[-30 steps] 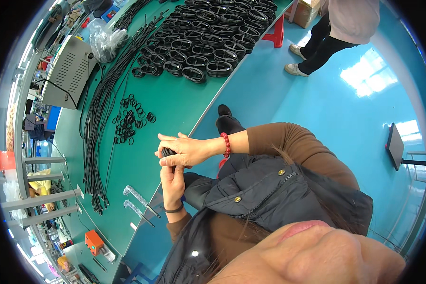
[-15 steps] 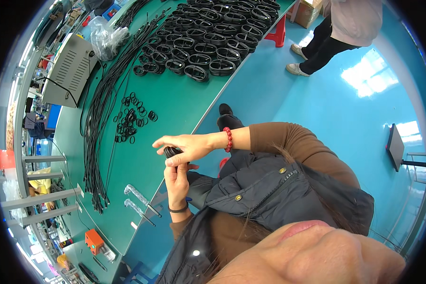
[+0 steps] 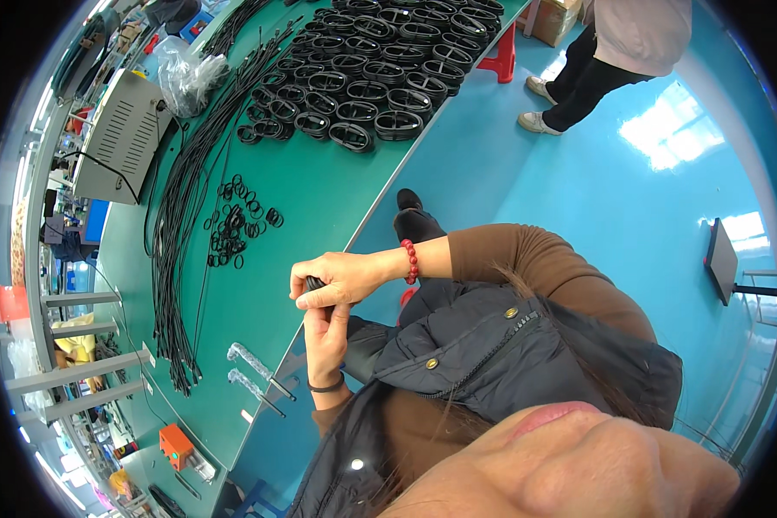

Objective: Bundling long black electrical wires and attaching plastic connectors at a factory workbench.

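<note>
Head view shows both hands, left hand [image 3: 326,335] and right hand [image 3: 341,278], clenched around a small black part [image 3: 314,283] (mostly hidden) beyond the table [image 3: 319,198] edge; a loosened grip likely drops it to the floor [image 3: 630,198].

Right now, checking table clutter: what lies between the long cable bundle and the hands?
Head view: mostly bare green table; small black rings lie beside the cable bundle.

My brown long sleeves [image 3: 527,259], dark quilted vest with snap buttons [image 3: 501,363], red bead bracelet [image 3: 410,262], black wristband [image 3: 326,386]
</note>
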The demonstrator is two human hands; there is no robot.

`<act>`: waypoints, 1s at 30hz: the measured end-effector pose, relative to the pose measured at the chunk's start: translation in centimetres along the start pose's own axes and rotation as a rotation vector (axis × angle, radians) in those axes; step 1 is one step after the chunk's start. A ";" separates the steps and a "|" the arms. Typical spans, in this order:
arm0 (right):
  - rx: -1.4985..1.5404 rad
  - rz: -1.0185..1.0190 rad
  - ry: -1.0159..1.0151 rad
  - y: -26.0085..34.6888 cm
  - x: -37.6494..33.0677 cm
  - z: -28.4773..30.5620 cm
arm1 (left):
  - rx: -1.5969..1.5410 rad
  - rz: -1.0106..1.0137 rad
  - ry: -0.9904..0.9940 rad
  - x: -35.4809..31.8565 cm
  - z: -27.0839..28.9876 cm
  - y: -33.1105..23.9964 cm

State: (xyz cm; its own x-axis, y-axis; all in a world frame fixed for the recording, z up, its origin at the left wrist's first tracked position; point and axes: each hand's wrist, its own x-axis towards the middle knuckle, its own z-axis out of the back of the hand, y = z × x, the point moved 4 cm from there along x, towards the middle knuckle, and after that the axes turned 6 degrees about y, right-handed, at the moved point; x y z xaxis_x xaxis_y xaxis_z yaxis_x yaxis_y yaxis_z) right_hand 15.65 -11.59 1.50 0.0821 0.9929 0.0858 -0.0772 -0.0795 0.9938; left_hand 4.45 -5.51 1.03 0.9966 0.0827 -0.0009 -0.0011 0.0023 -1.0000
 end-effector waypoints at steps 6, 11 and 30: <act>0.058 0.163 -0.088 0.2 0.1 -0.6 | -0.051 0.024 -0.016 -0.2 0.0 0.6; 0.291 0.221 -0.173 -0.6 0.0 -0.3 | -0.054 0.020 0.021 0.1 0.0 0.4; 0.134 0.224 -0.013 -1.8 0.5 -0.5 | -0.072 -0.005 0.026 0.5 -0.3 0.2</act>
State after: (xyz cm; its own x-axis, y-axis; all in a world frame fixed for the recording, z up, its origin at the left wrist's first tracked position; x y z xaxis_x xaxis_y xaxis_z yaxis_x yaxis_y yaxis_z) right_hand 15.35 -10.90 -0.25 0.0902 0.9481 0.3048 0.0379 -0.3091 0.9503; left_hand 5.01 -5.78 0.87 0.9984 0.0568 0.0046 0.0085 -0.0687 -0.9976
